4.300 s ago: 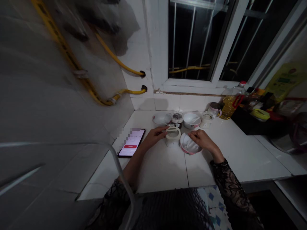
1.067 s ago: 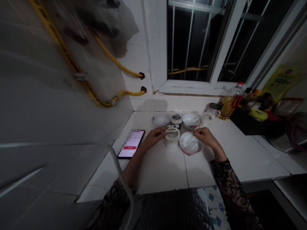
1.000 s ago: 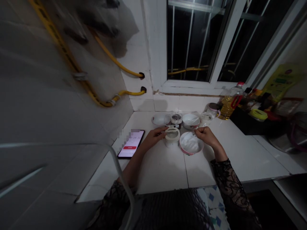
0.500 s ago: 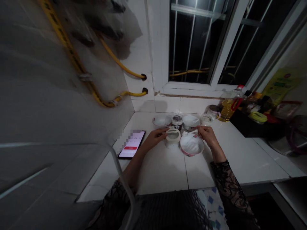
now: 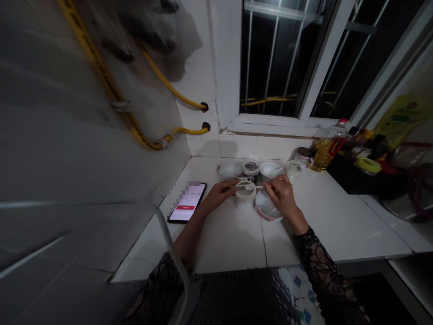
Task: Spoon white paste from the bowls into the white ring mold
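Note:
An open jar (image 5: pixel 245 201) with a cream rim stands on the counter between my hands. My right hand (image 5: pixel 281 195) is closed on the handle of a small white spoon (image 5: pixel 249 187), whose head is over the jar's mouth. My left hand (image 5: pixel 221 193) is at the jar's left rim, its fingers pinching what looks like a thin pale stick (image 5: pixel 239 186) beside the spoon. Under my right hand sits a bowl (image 5: pixel 264 208) with a pink patterned outside and white contents, partly hidden by the hand.
Behind stand a white bowl (image 5: pixel 270 169), a dark-labelled jar (image 5: pixel 251 169), a shallow dish (image 5: pixel 227 169) and a clear jar (image 5: pixel 292 169). A lit phone (image 5: pixel 187 203) lies left. An oil bottle (image 5: pixel 326 146) and a black box of condiments (image 5: pixel 348 178) stand right.
My right hand has moved left with the white spoon, from above the patterned bowl to the jar's mouth. My left hand has stayed by the jar.

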A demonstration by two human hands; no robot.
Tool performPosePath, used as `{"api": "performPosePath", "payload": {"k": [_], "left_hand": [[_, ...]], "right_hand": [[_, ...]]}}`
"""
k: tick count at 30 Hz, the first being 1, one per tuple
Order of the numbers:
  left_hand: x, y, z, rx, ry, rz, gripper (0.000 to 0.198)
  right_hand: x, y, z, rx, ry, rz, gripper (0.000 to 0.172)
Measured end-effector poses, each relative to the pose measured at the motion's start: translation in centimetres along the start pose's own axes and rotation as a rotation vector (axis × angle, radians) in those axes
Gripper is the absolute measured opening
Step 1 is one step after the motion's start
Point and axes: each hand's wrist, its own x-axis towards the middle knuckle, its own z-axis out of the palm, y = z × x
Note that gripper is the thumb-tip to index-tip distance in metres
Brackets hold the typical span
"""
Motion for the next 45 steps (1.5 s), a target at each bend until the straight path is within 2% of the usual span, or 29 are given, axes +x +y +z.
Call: {"api": "performPosePath", "payload": {"k": [3,7,9,13,15,21,27,30,36,45], "left_hand": [[0.0,0.1,0.0,-0.004,0.002,-0.013,0.046],[0.0,0.2,0.0,-0.004,0.003,-0.023,0.046],[0.0,0.2,0.0,-0.006,0.001,-0.022,0.045],[-0.1,0.1,0.0,-0.008,0.002,-0.017,0.047],[-0.1,0.1,0.0,-0.008,0.001,-0.014,0.048],[0.0,-0.3,0.1,-0.006,0.007,-0.005,0.048],[0.0,-0.3,0.0,-0.003,0.003,-0.015,0.046],[-0.1,-0.2,0.0,-0.019,0.004,-0.024,0.048],[0.0,-0.3,0.0,-0.006,0.005,-0.017,0.049],[-0.1,0.1,0.0,0.006,0.006,-0.006,0.048]], "right_hand": [[-0.3,1.2,-0.8,0.116,0.060,0.197,0.041],[-0.8,3.1,-2.3,0.198,-0.050,0.383,0.044],[-0.9,3.8,-2.7,0.137,-0.148,0.373,0.043],[-0.9,3.8,-2.2,-0.067,-0.289,0.223,0.038],[-0.9,3.3,-1.7,-0.090,-0.357,0.155,0.037],[-0.9,2.0,-1.4,0.096,-0.506,0.055,0.041],[-1.3,2.5,-1.9,0.420,-0.673,0.168,0.046],[-1.4,2.7,-2.1,0.539,-0.673,0.261,0.049],[-1.2,3.0,-2.5,0.608,-0.634,0.453,0.053],[-0.8,3.7,-3.0,0.605,-0.553,0.578,0.052]]}}
